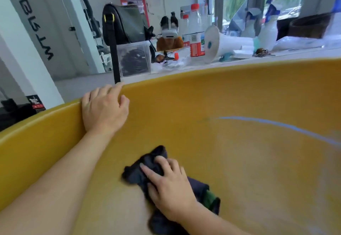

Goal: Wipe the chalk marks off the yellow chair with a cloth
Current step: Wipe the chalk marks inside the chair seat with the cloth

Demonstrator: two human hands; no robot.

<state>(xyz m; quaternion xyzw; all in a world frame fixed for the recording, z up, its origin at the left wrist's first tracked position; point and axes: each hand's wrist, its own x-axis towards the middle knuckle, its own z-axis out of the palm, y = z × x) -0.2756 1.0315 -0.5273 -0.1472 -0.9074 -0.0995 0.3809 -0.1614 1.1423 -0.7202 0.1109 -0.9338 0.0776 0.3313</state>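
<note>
Right hand (169, 185) grips the bunched dark cloth (147, 164), fingers curled into it, pressing it against the inner surface of the yellow chair (203, 96) at lower centre; left hand (104, 109) holds the chair's upper rim, fingers hooked over the edge. One curved blue chalk mark (276, 125) is intact to the right, well apart from the cloth, with faint pale smears below it. Judged partway done: the blue arc and the smears remain.

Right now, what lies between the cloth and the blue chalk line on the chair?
In the head view, only bare yellow chair surface, faintly smudged, separates the cloth from the chalk line.
</note>
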